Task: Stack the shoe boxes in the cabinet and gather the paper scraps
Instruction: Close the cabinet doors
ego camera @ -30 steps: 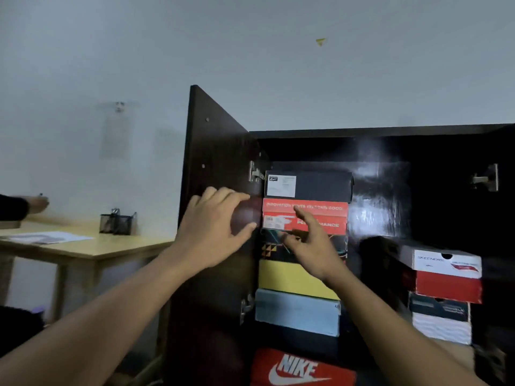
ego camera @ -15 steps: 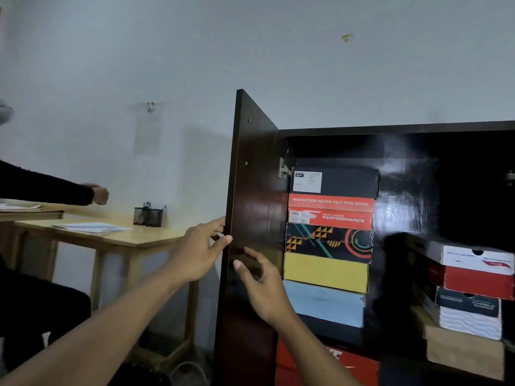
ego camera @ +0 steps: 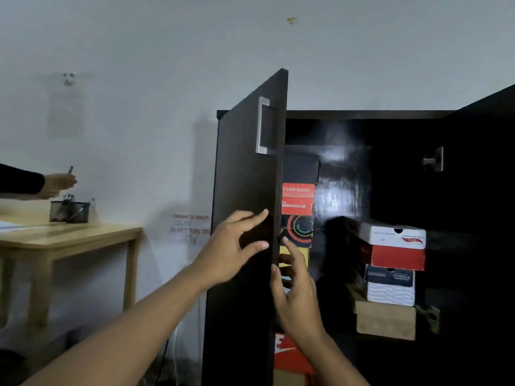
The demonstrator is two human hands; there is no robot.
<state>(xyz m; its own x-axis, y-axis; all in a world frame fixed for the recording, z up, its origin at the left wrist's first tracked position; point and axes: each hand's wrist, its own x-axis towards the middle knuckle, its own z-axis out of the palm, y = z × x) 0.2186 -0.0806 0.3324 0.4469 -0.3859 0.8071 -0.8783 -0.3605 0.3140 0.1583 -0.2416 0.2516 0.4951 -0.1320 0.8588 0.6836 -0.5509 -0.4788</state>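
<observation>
Well, the dark brown cabinet door hides half the colourful shoe-box stack inside; left hand spread against it, right hand, fingers loosely apart, at its edge.

Left hand is pressing the cabinet door; right hand is touching its edge beside stacked boxes.
</observation>
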